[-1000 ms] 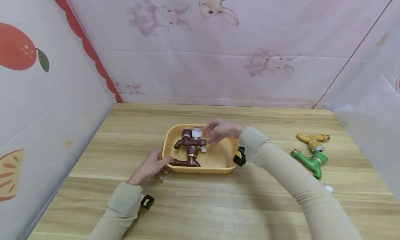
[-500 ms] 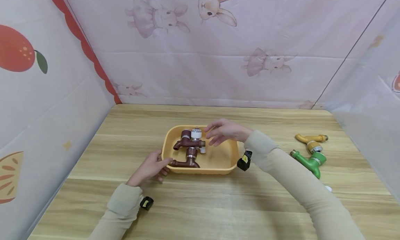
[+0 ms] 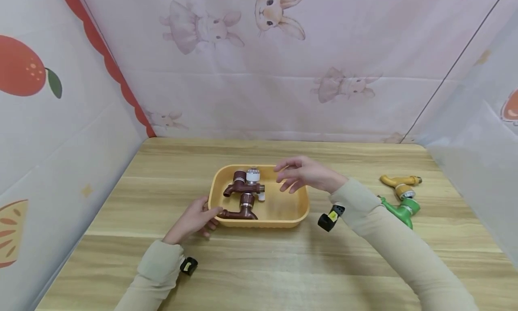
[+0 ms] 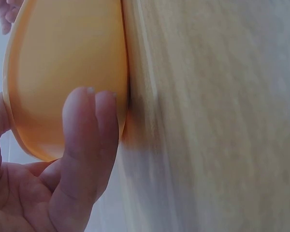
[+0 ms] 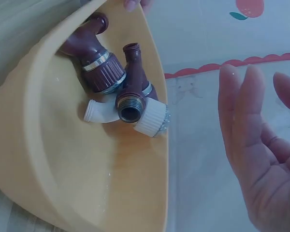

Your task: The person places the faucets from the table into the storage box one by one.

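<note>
My left hand (image 3: 195, 218) grips the left end of a yellow plastic basin (image 3: 263, 223), its thumb over the rim and its fingers along the outer wall. Inside, at the left, lie two maroon faucets (image 3: 240, 214) and a white faucet (image 3: 253, 178), one maroon one resting across the others. The right wrist view shows the white faucet's ribbed knob (image 5: 152, 118) beside a maroon threaded end (image 5: 130, 111). My right hand (image 3: 310, 173) hovers over the basin's right side with loosely bent, spread fingers, holding nothing.
A yellow faucet (image 3: 400, 181) and a green faucet (image 3: 406, 209) lie at the right of the wooden table (image 3: 259, 270); my right sleeve partly covers the green one. Printed cloth walls (image 3: 243, 99) stand behind the table and at both sides.
My right hand has drawn away from the faucets, moving right and lifting slightly. My left hand keeps its place on the basin, and the faucets lie as before.
</note>
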{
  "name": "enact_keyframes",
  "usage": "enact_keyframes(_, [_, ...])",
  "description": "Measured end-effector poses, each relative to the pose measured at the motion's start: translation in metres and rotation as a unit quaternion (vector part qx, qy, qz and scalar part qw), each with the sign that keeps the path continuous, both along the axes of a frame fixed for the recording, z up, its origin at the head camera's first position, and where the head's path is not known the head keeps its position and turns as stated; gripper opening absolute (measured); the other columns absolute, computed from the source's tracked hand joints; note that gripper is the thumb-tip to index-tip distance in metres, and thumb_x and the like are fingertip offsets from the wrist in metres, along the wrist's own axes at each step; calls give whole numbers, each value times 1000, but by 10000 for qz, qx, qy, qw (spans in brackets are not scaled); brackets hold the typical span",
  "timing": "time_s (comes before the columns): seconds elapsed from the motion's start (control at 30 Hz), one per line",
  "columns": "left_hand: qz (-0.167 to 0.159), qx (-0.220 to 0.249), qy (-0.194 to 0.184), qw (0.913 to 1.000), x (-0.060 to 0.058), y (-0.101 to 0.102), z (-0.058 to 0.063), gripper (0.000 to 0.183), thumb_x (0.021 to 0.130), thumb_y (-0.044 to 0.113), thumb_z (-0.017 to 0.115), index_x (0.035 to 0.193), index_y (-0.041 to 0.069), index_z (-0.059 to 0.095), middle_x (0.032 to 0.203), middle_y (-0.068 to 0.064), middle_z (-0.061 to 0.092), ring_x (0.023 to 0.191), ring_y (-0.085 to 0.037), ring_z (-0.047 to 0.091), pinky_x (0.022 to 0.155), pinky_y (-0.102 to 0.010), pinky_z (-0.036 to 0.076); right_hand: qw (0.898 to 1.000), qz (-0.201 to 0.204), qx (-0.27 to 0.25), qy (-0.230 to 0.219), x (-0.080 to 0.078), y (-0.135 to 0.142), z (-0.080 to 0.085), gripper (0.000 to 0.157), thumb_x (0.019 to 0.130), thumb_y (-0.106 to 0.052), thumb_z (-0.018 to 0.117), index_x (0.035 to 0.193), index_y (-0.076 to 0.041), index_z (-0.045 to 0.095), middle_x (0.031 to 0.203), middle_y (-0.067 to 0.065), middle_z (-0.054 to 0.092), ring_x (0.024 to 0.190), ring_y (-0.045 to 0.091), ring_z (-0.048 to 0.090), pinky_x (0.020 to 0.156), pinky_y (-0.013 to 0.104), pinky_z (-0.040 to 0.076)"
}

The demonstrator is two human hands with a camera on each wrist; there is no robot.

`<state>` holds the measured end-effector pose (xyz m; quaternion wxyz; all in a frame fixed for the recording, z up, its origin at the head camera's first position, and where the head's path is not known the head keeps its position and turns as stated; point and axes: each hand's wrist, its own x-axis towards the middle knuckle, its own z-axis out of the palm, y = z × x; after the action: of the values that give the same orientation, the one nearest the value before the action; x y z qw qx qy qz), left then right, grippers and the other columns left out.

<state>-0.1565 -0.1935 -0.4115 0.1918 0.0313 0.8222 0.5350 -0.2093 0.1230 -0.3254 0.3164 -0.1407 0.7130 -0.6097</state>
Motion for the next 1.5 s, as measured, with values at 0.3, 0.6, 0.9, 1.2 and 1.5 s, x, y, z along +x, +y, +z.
enact_keyframes(0.3, [114,-15,-110,9999,1,1,-1,42,89,18,57,121,-6,43,75,-16,60,62,-25,58,47,-38,55,9997,-40,-147,200,15,14,2,34,93,-15,52,121,3,46,101,15,59,85,26,63,68,35,56])
enact_keyframes(0.6, [44,-85,-18,10000,1,1,-2,47,90,21,57,123,-8,40,72,-15,60,60,-24,59,45,-38,55,9989,-180,-292,322,28,29,2,34,93,-14,53,121,3,46,100,14,59,85,27,63,67,34,55])
enact_keyframes(0.9, [120,-67,-118,9998,-1,1,-4,46,89,18,57,126,-5,40,74,-15,61,61,-24,60,46,-39,55,9981,-417,-265,370,37,48,5,35,92,-13,54,121,5,46,98,15,59,82,25,63,65,32,55])
enact_keyframes(1.2, [150,-67,-149,9998,-1,2,-4,45,89,19,57,123,-6,41,74,-15,61,62,-23,60,46,-38,55,9968,-493,-130,609,45,75,11,40,92,-14,53,122,10,42,94,12,60,81,22,62,68,33,56])
enact_keyframes(1.5, [151,-51,-215,9996,-2,2,-3,42,90,19,57,122,-4,42,75,-14,60,61,-22,59,48,-38,55,9959,-634,136,632,54,98,13,32,92,-17,54,118,1,48,90,10,60,80,21,61,69,33,55])
